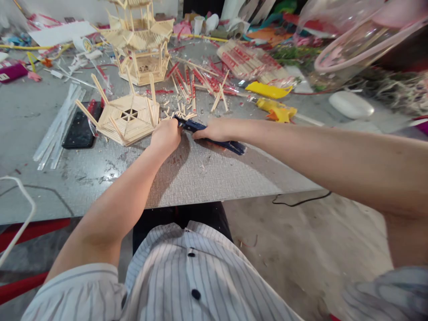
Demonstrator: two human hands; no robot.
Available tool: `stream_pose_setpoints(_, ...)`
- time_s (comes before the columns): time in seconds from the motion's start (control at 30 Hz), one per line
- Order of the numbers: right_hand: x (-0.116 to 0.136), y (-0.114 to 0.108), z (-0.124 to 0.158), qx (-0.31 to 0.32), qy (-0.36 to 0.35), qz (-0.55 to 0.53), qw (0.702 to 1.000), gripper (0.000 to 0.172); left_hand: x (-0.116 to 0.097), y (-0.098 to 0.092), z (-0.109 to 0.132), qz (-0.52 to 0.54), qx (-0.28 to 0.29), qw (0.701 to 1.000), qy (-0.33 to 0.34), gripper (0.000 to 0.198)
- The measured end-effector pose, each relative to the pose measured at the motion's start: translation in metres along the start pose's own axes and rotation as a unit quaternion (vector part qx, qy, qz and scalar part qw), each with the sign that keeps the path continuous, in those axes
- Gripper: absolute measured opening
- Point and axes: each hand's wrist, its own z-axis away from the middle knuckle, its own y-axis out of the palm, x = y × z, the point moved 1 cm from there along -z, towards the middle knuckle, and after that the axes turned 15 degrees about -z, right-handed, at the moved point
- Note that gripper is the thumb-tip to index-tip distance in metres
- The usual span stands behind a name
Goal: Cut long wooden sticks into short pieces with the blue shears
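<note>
My right hand (217, 130) is closed around dark blue hand shears (234, 146), whose handles stick out to the right below my palm. The jaw end points left toward my left hand (166, 136). That hand is in a fist against the jaws, and whatever its fingers grip is hidden. Just left of it stands a hexagonal wooden stick base (129, 117) with several upright posts. Small cut stick pieces (182, 109) lie scattered behind the shears.
A tiered stick pavilion (142, 49) stands behind. To the left are a black phone (80, 131) and clear glue sticks (56, 127). Packs of chopsticks (247, 60), a yellow glue gun (277, 109) and a white mouse (351, 105) lie at right. The table's front edge is near my body.
</note>
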Motion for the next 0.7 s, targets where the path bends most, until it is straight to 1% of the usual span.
stream_pose_setpoints(0.1,-0.001,-0.003,0.002,0.035,0.044,-0.064,0.996,0.040,0.003,0.001,-0.001,0.018,-0.002,1.000,0.003,0.020)
stream_pose_setpoints(0.2,-0.005,-0.011,0.006,0.079,0.081,-0.144,0.983,0.039,0.008,0.003,-0.002,0.053,-0.024,0.998,0.000,0.020)
stream_pose_setpoints(0.27,-0.010,-0.017,0.008,0.104,0.068,-0.161,0.979,0.040,0.009,0.004,-0.003,0.081,-0.039,0.996,-0.009,0.020)
stream_pose_setpoints(0.37,-0.016,-0.025,0.011,0.124,0.025,-0.168,0.978,0.044,0.010,0.003,-0.003,0.119,-0.051,0.991,-0.023,0.019)
stream_pose_setpoints(0.5,-0.014,-0.025,0.018,0.150,0.022,-0.183,0.971,0.048,0.009,0.000,-0.004,0.162,-0.077,0.983,-0.045,0.016)
stream_pose_setpoints(0.57,-0.011,-0.024,0.022,0.140,0.014,-0.185,0.973,0.050,0.011,0.001,-0.006,0.202,-0.096,0.973,-0.060,0.014)
stream_pose_setpoints(0.63,-0.008,-0.023,0.025,0.096,-0.004,-0.173,0.980,0.050,0.012,0.003,-0.008,0.245,-0.101,0.961,-0.075,0.010)
stream_pose_setpoints(0.7,-0.006,-0.024,0.028,0.041,-0.017,-0.154,0.987,0.049,0.014,0.005,-0.009,0.269,-0.094,0.955,-0.086,0.008)
